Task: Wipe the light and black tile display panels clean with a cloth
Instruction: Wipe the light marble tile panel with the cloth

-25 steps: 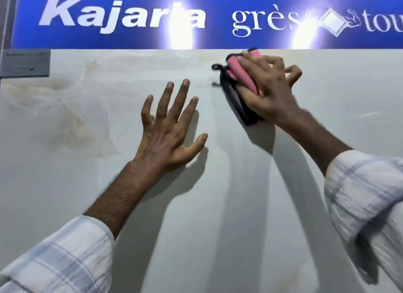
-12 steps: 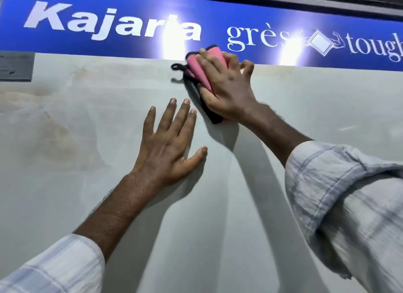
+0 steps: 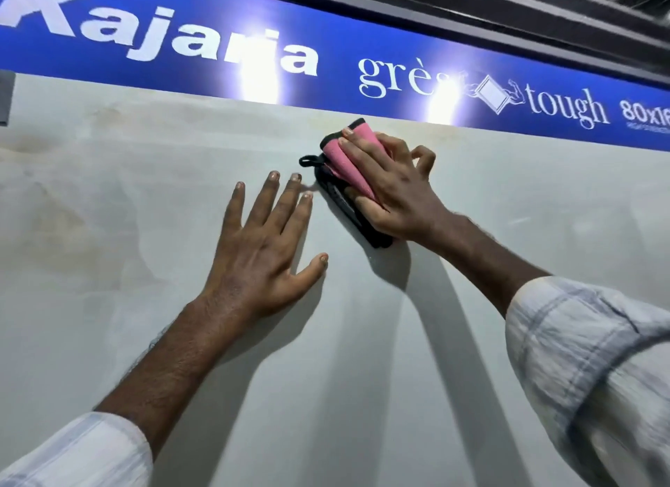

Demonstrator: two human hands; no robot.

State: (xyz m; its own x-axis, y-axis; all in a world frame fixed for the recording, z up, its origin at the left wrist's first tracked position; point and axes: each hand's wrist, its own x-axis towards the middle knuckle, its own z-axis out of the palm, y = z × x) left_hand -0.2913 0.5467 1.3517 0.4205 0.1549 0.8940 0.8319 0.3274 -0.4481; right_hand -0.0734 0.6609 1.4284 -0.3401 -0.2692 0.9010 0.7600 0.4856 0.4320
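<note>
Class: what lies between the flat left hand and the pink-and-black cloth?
In the head view, only a narrow, shadowed strip of bare light panel separates the left hand from the cloth.

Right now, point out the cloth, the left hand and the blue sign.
cloth point(image 3: 340, 163), head view, pink fold on its left side.
left hand point(image 3: 261, 254), head view, back of the hand.
blue sign point(image 3: 340, 40), head view, bare blue between the words.
</note>
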